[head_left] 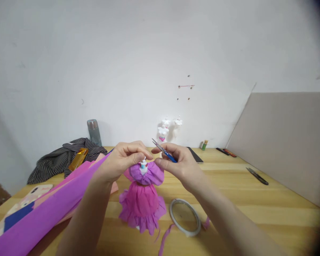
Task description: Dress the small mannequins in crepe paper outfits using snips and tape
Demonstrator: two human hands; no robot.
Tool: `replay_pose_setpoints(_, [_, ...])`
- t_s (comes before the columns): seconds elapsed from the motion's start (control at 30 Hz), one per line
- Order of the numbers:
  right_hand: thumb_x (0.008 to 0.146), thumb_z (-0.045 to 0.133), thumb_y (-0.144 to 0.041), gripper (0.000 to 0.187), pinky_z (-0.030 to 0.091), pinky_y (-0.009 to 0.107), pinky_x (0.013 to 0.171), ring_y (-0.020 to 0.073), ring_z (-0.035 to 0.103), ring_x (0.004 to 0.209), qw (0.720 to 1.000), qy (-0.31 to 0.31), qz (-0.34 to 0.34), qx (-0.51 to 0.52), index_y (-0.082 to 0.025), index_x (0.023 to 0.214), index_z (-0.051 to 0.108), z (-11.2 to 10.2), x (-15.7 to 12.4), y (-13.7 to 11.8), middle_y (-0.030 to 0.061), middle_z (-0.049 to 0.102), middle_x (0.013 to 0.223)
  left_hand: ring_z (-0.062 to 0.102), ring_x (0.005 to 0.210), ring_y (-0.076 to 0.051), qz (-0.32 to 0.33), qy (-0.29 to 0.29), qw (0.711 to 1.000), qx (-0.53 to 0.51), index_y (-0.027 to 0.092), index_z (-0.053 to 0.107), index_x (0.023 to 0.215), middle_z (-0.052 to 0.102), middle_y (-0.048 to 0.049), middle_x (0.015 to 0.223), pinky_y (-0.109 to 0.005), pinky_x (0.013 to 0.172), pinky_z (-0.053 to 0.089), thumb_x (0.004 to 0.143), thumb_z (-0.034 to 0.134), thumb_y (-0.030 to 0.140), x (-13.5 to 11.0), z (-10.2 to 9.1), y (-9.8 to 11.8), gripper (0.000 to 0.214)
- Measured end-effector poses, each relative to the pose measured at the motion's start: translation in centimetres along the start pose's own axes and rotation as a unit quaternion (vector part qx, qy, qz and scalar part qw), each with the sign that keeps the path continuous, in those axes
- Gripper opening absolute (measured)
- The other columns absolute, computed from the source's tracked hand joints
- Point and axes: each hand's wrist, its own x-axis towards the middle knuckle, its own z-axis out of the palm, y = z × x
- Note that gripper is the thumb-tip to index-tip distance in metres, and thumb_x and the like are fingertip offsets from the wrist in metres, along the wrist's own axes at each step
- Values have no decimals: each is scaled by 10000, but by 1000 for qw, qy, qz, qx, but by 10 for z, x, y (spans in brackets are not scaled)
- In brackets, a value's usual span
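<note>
Doll, one, in paper dress [142, 199]: upright on the bench [272, 209], near middle, between and below both hands. Long axis vertical, neck uppermost, purple frill at shoulders, pink skirt with purple hem spread at foot; base mostly hidden.

Left hand [124, 158]: at the doll's neck, just above and to the left; the nearer of the two. Thumb and fingers drawn together over the top; whether gripping the neck or something finer, cannot tell.

Right hand [180, 160]: just right of the shoulder frill. Closed around blue tweezers [164, 151], slanted across the fingers, points up and toward far left, away from the neck.

Tape roll [194, 233], one: flat, near right of the skirt, under neither hand. Pink strip [165, 239]: curled beside, on the near left.

Purple paper [53, 209]: long piece, left of the doll, partly behind the left forearm.
</note>
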Motion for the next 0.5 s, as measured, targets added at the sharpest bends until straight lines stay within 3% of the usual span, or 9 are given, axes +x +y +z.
replay_pose_setpoints(0.07, [634, 633, -237, 118, 326, 258, 535, 111, 428, 556, 1000, 10, -25, 0, -173, 719, 684, 0, -2, -1, -25, 539, 590, 530, 765, -144, -1, 0, 1000, 8, 202, 774, 834, 614, -34, 804, -272, 717, 382, 848, 681, 353, 0, 0, 0, 178])
replay_pose_setpoints(0.17, [667, 589, -229, 126, 334, 265, 538, 127, 448, 570, 998, -22, -55, -14, -177, 660, 704, -2, -4, -3, -9, 549, 581, 543, 757, -151, -3, 0, 1000, 17, 187, 771, 824, 624, -41, 805, -276, 708, 391, 840, 688, 361, 0, -2, 0, 193])
replay_pose_setpoints(0.5, [733, 587, -271, 182, 323, 277, 550, 128, 412, 563, 989, -120, -54, -65, -181, 588, 650, -6, 0, -1, -3, 496, 562, 580, 734, -155, 0, 11, 1000, -10, 190, 791, 835, 658, -57, 787, -278, 690, 440, 814, 716, 339, 1, 1, 1, 168])
